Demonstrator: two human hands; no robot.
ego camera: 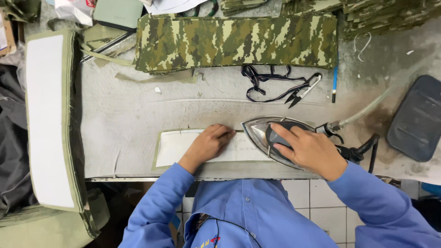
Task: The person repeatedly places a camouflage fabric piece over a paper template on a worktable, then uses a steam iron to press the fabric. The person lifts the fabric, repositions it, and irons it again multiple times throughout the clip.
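Right grip (308,148) is clenching the dark handle of the steam iron (271,138), which is resting on the white strip (183,147) at the counter's (124,115) near edge. Left grip (209,144) is pressing flat and released on that strip, fingertips just beside the iron's tip.

The handle of the iron (275,138) is covered by the right hand (308,149), so the grip beneath cannot be seen. Part of the pale strip (183,148) is hidden under the left hand (207,144) and under the iron's soleplate. The camouflage stacks (390,14) are cut off by the top edge, as is the grey pad (415,119) by the right edge. The marks on the strip are too faint to be made out.
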